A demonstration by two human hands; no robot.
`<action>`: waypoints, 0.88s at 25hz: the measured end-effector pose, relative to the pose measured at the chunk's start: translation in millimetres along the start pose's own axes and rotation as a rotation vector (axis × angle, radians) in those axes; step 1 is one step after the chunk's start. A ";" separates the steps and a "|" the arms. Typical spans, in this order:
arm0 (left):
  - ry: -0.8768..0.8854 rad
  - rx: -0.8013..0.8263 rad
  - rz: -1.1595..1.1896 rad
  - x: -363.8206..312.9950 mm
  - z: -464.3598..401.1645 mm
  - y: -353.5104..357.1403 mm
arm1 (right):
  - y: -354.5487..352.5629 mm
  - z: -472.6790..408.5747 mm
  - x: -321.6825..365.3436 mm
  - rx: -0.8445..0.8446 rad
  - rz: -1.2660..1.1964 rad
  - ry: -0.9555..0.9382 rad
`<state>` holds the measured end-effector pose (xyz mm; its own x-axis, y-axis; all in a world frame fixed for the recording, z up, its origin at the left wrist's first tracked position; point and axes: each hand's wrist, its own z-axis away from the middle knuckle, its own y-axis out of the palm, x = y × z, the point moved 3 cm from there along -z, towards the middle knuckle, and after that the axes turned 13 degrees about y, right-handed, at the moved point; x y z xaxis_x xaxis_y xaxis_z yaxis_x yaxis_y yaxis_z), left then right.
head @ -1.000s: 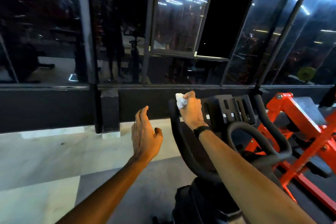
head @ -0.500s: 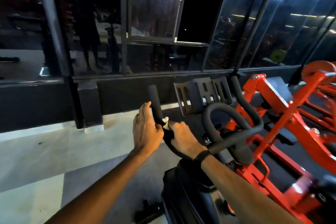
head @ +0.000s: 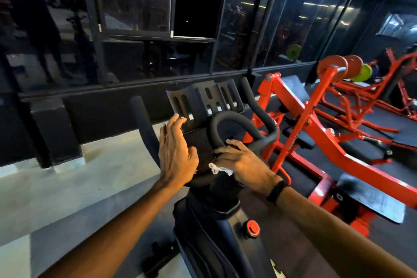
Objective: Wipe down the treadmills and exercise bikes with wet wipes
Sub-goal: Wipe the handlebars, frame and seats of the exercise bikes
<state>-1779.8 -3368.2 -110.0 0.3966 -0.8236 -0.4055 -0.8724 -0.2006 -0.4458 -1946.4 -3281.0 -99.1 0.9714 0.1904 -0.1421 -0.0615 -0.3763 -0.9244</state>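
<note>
Under the right hand, fingers pressing it onto the black bike handlebar, a crumpled white wipe; left hand open-fingered.

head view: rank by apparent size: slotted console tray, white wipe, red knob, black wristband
1. slotted console tray
2. white wipe, though partly hidden under the right hand
3-4. black wristband and red knob look alike; no ranking.

A grey floor carries the black exercise bike and red weight machines beside it.
</note>
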 end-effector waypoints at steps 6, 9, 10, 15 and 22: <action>-0.140 -0.078 -0.046 48.0 4.2 -55.0 | -10.2 -82.5 56.4 -0.020 -0.667 0.383; -0.190 -0.115 -0.084 69.8 7.7 -91.2 | -20.0 -159.1 83.3 -0.150 -0.679 0.403; -0.197 -0.123 -0.094 75.9 9.4 -103.4 | -24.1 -183.9 91.3 -0.204 -0.556 0.378; -0.245 -0.122 -0.108 95.0 19.6 -141.9 | -2.0 -232.2 126.8 -0.182 -0.001 0.103; -0.220 -0.071 -0.080 84.5 31.0 -119.5 | 36.3 -154.2 141.0 -0.126 0.040 0.047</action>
<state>-1633.2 -3397.3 -115.7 0.5107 -0.6701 -0.5386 -0.8508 -0.3036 -0.4289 -1776.3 -3407.6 -98.1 0.9786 0.1311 -0.1587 -0.0743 -0.4940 -0.8663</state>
